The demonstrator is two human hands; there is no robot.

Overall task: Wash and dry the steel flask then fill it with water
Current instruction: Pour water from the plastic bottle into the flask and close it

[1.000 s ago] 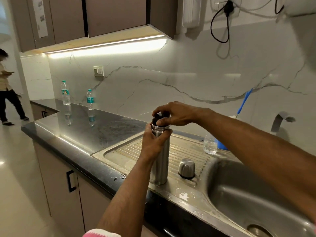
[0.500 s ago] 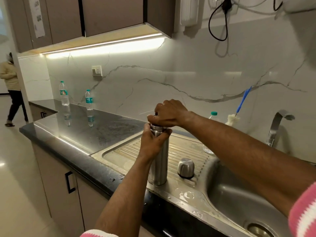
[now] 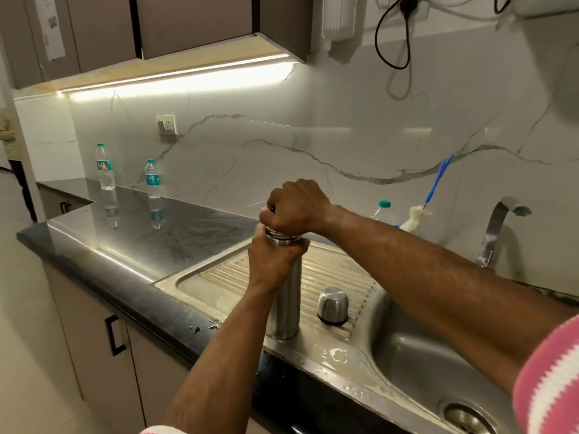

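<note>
The sink (image 3: 416, 364) lies in the dark counter (image 3: 131, 245), its ribbed drainboard on the left. On that drainboard my flask (image 3: 286, 302) stands upright. My left hand (image 3: 272, 261) grips its upper body; my right hand (image 3: 297, 206) is curled round its top. The cup (image 3: 332, 306) sits upside down just right of the flask. Two bottles (image 3: 153, 180) stand far left of the sink.

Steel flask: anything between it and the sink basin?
Yes: the steel cup stands inverted on the drainboard, between the steel flask and the basin; lifting over it should clear.
</note>
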